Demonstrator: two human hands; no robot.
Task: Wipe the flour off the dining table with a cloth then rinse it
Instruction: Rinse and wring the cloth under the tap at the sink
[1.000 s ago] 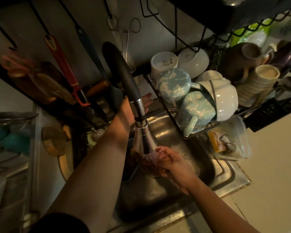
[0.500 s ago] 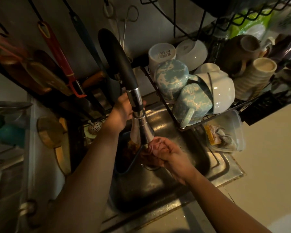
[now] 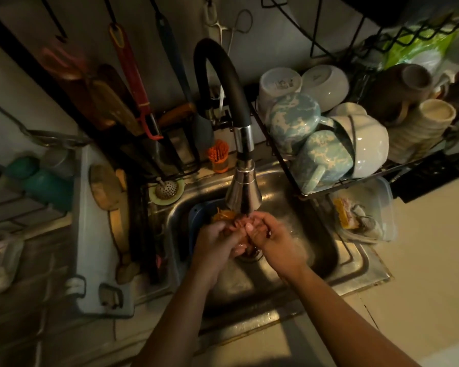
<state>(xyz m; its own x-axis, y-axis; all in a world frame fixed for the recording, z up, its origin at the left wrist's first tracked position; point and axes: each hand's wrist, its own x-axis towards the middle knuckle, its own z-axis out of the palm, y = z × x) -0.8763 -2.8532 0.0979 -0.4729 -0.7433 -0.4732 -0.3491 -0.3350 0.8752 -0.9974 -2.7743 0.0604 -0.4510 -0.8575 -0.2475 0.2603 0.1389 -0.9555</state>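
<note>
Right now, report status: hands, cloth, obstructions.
Left hand and right hand pressed together under faucet head, water running. Cloth not made out. Blue tub close behind in sink.

— What is the person wearing?
— Nothing but bare skin shows. The left forearm (image 3: 180, 308) and the right forearm (image 3: 337, 308) are uncovered from the wrist down to the bottom edge of the frame.
— And the hands?
— The left hand (image 3: 217, 242) and the right hand (image 3: 273, 242), mid-frame, are bare too. One short, pale fingernail (image 3: 249, 227) catches the light; dimness hides finer detail.
</note>
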